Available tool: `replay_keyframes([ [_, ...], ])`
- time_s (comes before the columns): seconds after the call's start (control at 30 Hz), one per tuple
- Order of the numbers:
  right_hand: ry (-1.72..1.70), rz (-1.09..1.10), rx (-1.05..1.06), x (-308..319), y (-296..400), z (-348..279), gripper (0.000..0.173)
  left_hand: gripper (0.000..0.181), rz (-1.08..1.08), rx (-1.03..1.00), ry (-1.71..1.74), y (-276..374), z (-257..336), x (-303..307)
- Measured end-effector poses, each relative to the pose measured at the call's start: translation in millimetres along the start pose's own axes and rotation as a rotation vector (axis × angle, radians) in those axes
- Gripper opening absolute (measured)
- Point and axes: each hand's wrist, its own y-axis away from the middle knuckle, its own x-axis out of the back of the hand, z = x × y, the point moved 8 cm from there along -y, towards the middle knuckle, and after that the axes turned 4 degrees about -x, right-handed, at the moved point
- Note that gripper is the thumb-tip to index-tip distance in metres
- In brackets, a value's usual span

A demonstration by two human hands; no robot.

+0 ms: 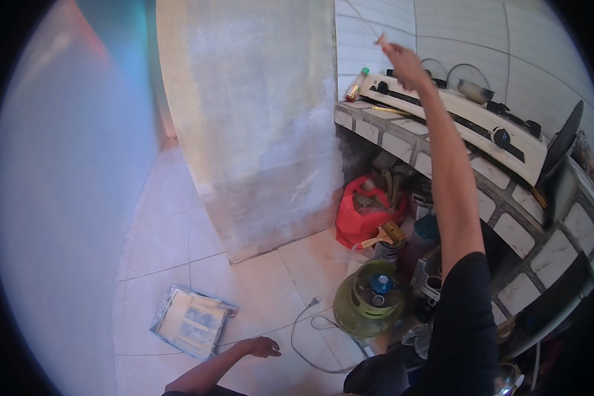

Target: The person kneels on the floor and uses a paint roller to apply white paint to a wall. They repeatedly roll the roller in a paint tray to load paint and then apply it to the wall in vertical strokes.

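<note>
My right hand is raised at the top right, above the stove, and slightly blurred. It grips a thin light-coloured rod that runs up and left out of view, so its far end is hidden. In front of it stands a wall panel with patchy pale paint and a darker, rougher lower part. My left hand hangs low over the tiled floor, loosely curled, with nothing seen in it. Just left of that hand lies a paint tray smeared with cream paint.
A white gas stove sits on a tiled counter, beside a green-capped bottle. Below are a red bag, a paintbrush on a can, and a green gas cylinder. A plugged cord loops across the floor.
</note>
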Motion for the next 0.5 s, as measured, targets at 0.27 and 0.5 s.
replay_keyframes([
  [0.27,-0.092,0.027,0.054,30.5,-83.5,-43.2,0.059,0.061,-0.002,0.021,0.045,-9.2,-0.5,3.9],
  [0.5,-0.077,0.016,0.041,-21.2,-14.7,-16.5,0.075,0.061,-0.002,0.001,-0.051,0.2,3.2,4.3],
])
